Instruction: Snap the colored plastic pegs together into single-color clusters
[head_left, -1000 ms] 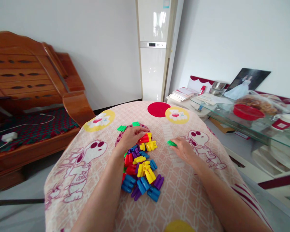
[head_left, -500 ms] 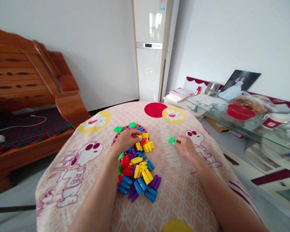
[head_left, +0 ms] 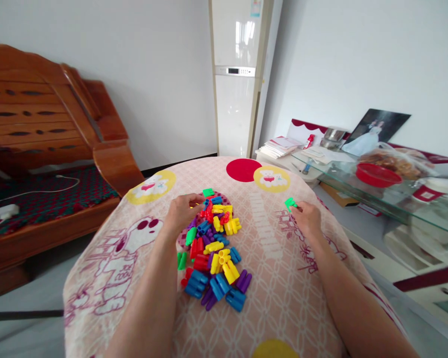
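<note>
At the right of the table my right hand [head_left: 306, 218] pinches a green plastic building block [head_left: 290, 204] between thumb and fingertips. My left hand [head_left: 182, 213] is at the far left side of a heap of toy blocks, its fingers curled together. A sliver of yellow shows at those fingertips, but what they hold is mostly hidden. Near it in the heap are blue blocks [head_left: 203, 227], red blocks [head_left: 197, 247] and yellow blocks [head_left: 232, 226]. Another green block [head_left: 208, 192] lies just beyond the left fingers. Purple blocks [head_left: 244, 281] lie at the near end.
A patterned cloth [head_left: 276, 293] covers the round table. On the right, a glass-topped cabinet [head_left: 332, 171] bears a red bowl [head_left: 378, 175], papers [head_left: 280, 147] and a photo [head_left: 377, 130]. To the left stands a wooden bench [head_left: 114, 164], and a tall white appliance [head_left: 234, 112] stands behind.
My right hand has carried the green block farther right and slightly away. My left hand has drawn back leftward from the middle of the heap, uncovering red and blue blocks.
</note>
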The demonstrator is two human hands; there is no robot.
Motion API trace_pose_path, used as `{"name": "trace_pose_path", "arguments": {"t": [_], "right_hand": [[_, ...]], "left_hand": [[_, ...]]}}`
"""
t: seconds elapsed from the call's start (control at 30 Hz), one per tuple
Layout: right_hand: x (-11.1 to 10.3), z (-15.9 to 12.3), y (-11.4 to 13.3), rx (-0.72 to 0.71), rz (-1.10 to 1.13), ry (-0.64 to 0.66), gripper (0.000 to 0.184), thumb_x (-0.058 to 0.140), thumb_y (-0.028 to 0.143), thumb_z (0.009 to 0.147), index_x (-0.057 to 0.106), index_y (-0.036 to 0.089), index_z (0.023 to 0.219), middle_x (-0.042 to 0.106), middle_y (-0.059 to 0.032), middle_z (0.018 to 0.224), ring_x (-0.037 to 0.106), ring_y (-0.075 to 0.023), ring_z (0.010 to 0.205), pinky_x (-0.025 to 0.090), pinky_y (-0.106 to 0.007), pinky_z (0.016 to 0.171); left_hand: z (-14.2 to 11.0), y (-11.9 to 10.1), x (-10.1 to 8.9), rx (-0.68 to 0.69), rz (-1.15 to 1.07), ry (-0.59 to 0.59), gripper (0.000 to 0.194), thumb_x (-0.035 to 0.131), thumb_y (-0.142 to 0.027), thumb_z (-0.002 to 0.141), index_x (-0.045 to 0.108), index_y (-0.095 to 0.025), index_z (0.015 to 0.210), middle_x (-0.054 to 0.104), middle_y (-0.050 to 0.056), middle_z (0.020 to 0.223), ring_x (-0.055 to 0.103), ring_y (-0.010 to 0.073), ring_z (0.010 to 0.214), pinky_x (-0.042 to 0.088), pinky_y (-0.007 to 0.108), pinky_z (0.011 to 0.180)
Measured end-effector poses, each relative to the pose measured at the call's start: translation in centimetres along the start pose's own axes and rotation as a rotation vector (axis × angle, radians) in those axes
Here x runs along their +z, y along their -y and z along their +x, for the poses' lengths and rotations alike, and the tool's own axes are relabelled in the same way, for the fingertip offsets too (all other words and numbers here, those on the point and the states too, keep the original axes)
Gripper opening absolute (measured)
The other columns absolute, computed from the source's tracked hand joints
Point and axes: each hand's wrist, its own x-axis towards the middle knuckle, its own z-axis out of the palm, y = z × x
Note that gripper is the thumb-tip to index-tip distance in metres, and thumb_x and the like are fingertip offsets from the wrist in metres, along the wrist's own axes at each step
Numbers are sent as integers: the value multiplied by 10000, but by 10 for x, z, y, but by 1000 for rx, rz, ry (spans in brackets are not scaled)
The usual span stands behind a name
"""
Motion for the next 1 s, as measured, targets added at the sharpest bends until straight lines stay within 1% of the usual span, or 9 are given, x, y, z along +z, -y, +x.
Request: {"name": "trace_pose_path", "arguments": {"t": [0.1,0.23,0.4,0.47,0.53,0.67,0.77,0.87,1.0], "right_hand": [[3,2,-7,47,-110,-20,312,549,387,820,759,159,858,727,-95,756,597,-221,684,344,-302,609],[9,3,-18,42,-206,-13,336,536,396,859,764,165,942,741,-102,822,617,-226,720,354,-302,617],[14,5,-20,10,-308,102,341,533,382,889,767,169,1018,747,-124,899,646,-241,786,377,-308,636],[15,5,-18,32,-332,124,350,528,390,897,767,168,1026,746,-127,890,649,-249,792,376,-310,634],[14,6,-16,46,-326,126,352,523,397,904,767,175,1028,749,-122,896,650,-251,795,371,-308,630],[16,5,-13,39,-297,86,368,505,406,924,757,172,1057,750,-119,900,651,-250,803,378,-307,641],[17,5,-13,63,-321,84,385,485,406,934,752,167,1075,742,-130,896,653,-255,805,395,-314,657],[18,4,-11,74,-333,142,377,483,393,934,751,173,1082,741,-140,931,660,-259,839,416,-319,688],[19,1,-8,140,-304,146,420,498,464,920,741,168,1091,737,-152,952,664,-286,866,433,-340,704]], "left_hand": [[0,7,-5,-37,43,-56,295,618,-286,698,775,-180,925,779,52,836,697,216,772,520,293,733],[-1,18,-10,-79,132,-120,268,591,-254,723,772,-171,901,776,64,827,701,219,774,505,290,721],[-3,26,-12,-128,252,-33,219,580,-235,756,776,-166,824,757,50,738,691,217,710,492,289,697],[-2,27,-7,-116,253,-47,234,573,-231,784,779,-170,877,770,54,804,701,221,762,506,294,734],[0,27,2,-76,238,-72,272,561,-206,811,773,-174,979,779,68,940,709,227,873,519,299,808],[4,33,17,-23,242,-67,364,556,-142,826,731,-175,1144,737,95,1174,676,243,1092,498,331,983],[4,38,19,-47,213,-77,379,535,-138,847,713,-170,1180,728,98,1200,676,240,1106,502,341,1000],[3,40,16,-77,194,-99,380,528,-147,852,706,-159,1188,733,99,1189,687,238,1090,512,339,990],[11,36,14,-72,207,-114,386,516,-144,849,708,-163,1184,742,93,1176,689,232,1094,515,329,986]]}}
